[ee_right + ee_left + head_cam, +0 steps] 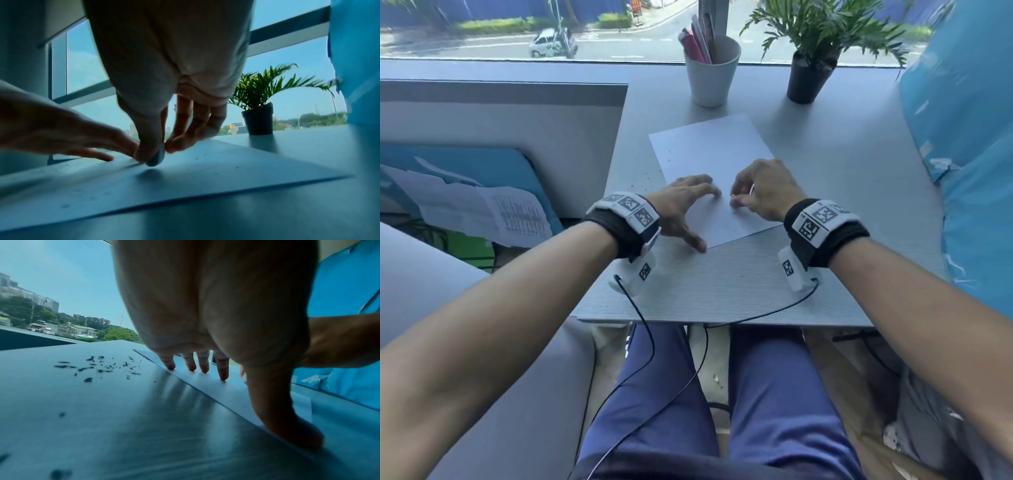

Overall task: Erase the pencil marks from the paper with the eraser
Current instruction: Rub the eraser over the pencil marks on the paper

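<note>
Your right hand (763, 192) has the eraser (157, 156) pinched between thumb and fingertips, with its lower tip down on the paper (709, 154); in the right wrist view the eraser is small, rounded and pale, casting a shadow on the sheet just beneath it. From the head view you can barely see the eraser, since the curled fingers cover it. Your left hand (681, 209) is flat and spread, with nothing held: fingertips (223, 375) press the near-left part of the paper, and the thumb lies at the sheet's left edge near its front corner. The two hands sit close together, index finger of the left nearly touching the right thumb. The paper lies slightly rotated on the grey desk (722, 284), its near portion under both hands and the far portion bare. You can't make out pencil marks on the sheet; only a few faint specks show in the right wrist view. Dark eraser crumbs (98, 366) are scattered on the desk to the left of the paper. Behind the sheet stand a white cup of pens (712, 73) and a potted plant (811, 77), well apart from your hands.
</note>
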A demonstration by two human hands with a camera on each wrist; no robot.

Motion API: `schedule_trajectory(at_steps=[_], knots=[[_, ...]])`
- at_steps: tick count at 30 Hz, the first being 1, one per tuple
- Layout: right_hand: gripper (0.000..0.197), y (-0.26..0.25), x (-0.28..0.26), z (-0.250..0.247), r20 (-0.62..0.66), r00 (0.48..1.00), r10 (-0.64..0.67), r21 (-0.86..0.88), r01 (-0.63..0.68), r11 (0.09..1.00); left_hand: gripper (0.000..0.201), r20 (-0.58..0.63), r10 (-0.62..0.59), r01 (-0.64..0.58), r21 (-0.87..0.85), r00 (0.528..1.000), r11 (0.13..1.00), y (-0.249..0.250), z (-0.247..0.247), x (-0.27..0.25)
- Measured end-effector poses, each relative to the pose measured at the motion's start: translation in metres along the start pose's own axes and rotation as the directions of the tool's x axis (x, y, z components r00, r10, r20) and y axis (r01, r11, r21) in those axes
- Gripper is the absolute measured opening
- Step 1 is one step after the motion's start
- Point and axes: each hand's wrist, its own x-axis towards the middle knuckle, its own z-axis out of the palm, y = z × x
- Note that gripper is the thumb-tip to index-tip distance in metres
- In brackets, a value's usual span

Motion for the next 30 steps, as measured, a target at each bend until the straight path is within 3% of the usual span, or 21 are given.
schedule_trajectory(at_steps=[3,7,11,16,20,24,26,28,30], knots=[[0.010,-0.007,-0.009,0.008,0.039,0.999,-0.023,0.088,0.019,0.996,0.121,0.065,-0.022,0.019,0.045,0.998,0.999,-0.003,-0.001,0.005],[0.013,-0.007,-0.003,0.013,-0.054,0.996,0.077,0.110,-0.070,0.991,0.133,0.114,-0.052,0.039,0.120,0.992,0.992,-0.006,0.001,0.012],[0.012,-0.029,-0.016,0.017,0.201,0.975,-0.100,0.078,0.086,0.993,0.136,0.127,-0.056,0.038,0.142,0.990,0.989,-0.007,0.001,0.017],[0.016,-0.014,0.005,-0.002,0.024,0.999,0.036,0.040,-0.037,0.999,0.135,0.133,-0.066,0.047,0.145,0.989,0.988,-0.006,0.000,0.018],[0.011,-0.032,-0.017,0.009,0.207,0.971,-0.123,0.036,0.118,0.992,0.142,0.164,-0.091,0.058,0.199,0.982,0.978,-0.006,-0.002,0.023],[0.012,-0.013,0.005,-0.008,0.038,0.998,0.041,0.013,-0.042,0.999,0.145,0.196,-0.134,0.088,0.228,0.971,0.970,0.000,-0.006,0.025],[0.012,-0.022,-0.002,0.000,0.088,0.996,0.017,0.028,-0.019,0.999,0.148,0.205,-0.148,0.096,0.244,0.967,0.965,0.003,-0.007,0.026],[0.016,-0.035,-0.019,0.009,0.227,0.970,-0.091,0.038,0.084,0.996,0.152,0.217,-0.160,0.098,0.270,0.963,0.958,0.006,-0.008,0.027],[0.011,-0.025,-0.010,0.002,0.199,0.979,-0.037,0.030,0.032,0.999,0.154,0.233,-0.173,0.103,0.285,0.957,0.953,0.008,-0.010,0.029]])
